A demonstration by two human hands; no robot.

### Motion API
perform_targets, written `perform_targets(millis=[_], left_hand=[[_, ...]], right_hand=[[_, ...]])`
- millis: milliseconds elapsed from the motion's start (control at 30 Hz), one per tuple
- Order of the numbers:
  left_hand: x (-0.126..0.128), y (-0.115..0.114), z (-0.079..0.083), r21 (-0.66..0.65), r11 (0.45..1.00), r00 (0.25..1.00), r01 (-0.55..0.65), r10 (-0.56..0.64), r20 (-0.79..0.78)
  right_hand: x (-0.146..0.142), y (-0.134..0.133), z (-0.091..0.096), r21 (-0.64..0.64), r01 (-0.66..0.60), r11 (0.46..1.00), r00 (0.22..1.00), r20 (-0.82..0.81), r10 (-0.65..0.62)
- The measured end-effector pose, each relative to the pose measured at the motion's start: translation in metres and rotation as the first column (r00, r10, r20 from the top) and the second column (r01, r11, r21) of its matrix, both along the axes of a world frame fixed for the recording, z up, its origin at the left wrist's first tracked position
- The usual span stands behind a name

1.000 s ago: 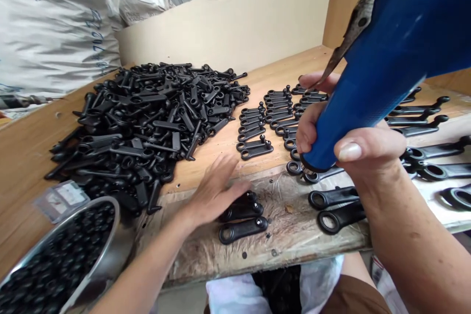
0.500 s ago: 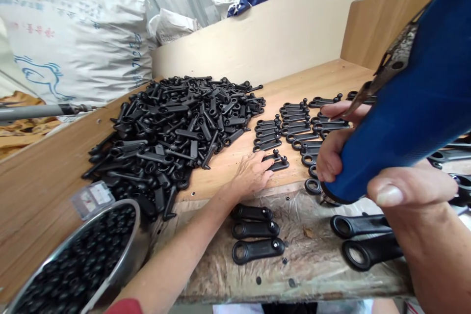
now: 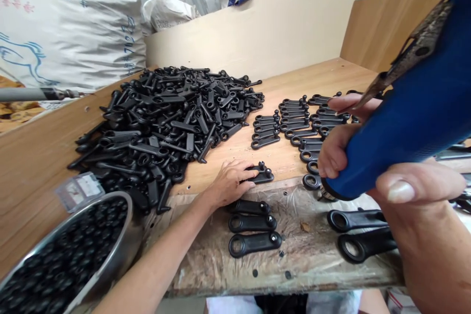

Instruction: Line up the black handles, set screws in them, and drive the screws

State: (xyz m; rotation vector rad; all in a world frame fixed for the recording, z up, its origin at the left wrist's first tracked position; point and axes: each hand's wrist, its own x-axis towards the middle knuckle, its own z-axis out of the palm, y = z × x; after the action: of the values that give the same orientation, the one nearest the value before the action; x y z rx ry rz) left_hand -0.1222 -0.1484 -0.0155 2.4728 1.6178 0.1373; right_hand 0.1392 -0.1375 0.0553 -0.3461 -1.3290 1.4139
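My left hand (image 3: 232, 180) lies over two black crank arms (image 3: 265, 177), its fingers closed on their left part and hiding their ring ends. Pale screw heads show on the small round ends of this pair. In my right hand (image 3: 408, 186) is a blue electric screwdriver (image 3: 401, 108), pointed down and left, with a worn metal lever along its upper side. Its tip hovers near a black ring end (image 3: 311, 181). Several similar crank arms (image 3: 254, 244) lie in a short stack of rows just in front of my left hand.
A large heap of black crank arms (image 3: 172, 117) covers the left of the wooden bench. Near me stands a metal bowl (image 3: 127, 221) of small black knobs, beside a clear plastic box (image 3: 81, 189). Laid-out arms (image 3: 296, 122) form rows at centre right. A white sack (image 3: 91, 24) stands behind.
My left hand has drawn the two crank arms toward me and slightly left, away from the row behind. The screwdriver stays nearly in place while the view shifts a little.
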Motion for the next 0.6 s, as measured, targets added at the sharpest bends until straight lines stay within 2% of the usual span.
perform_targets(millis=[200, 367, 500, 600], left_hand=[[-0.008, -0.022, 0.005, -0.068, 0.998, 0.998, 0.010, -0.006, 0.070], [-0.010, -0.033, 0.004, -0.082, 0.996, 0.994, -0.046, 0.054, 0.099], [-0.004, -0.044, 0.008, -0.057, 0.996, 0.991, -0.074, 0.080, 0.107], [0.004, -0.053, 0.013, -0.101, 0.989, 0.990, -0.109, 0.117, 0.074]], right_hand=[[0.002, 0.002, -0.003, 0.072, -0.059, 0.996, 0.994, 0.099, 0.051], [0.000, 0.000, -0.003, 0.090, -0.007, 0.996, 0.998, 0.055, 0.002], [-0.003, 0.000, -0.003, 0.107, -0.031, 0.994, 0.998, 0.064, 0.024], [-0.009, -0.001, -0.001, 0.083, 0.035, 0.996, 0.999, 0.010, -0.036]])
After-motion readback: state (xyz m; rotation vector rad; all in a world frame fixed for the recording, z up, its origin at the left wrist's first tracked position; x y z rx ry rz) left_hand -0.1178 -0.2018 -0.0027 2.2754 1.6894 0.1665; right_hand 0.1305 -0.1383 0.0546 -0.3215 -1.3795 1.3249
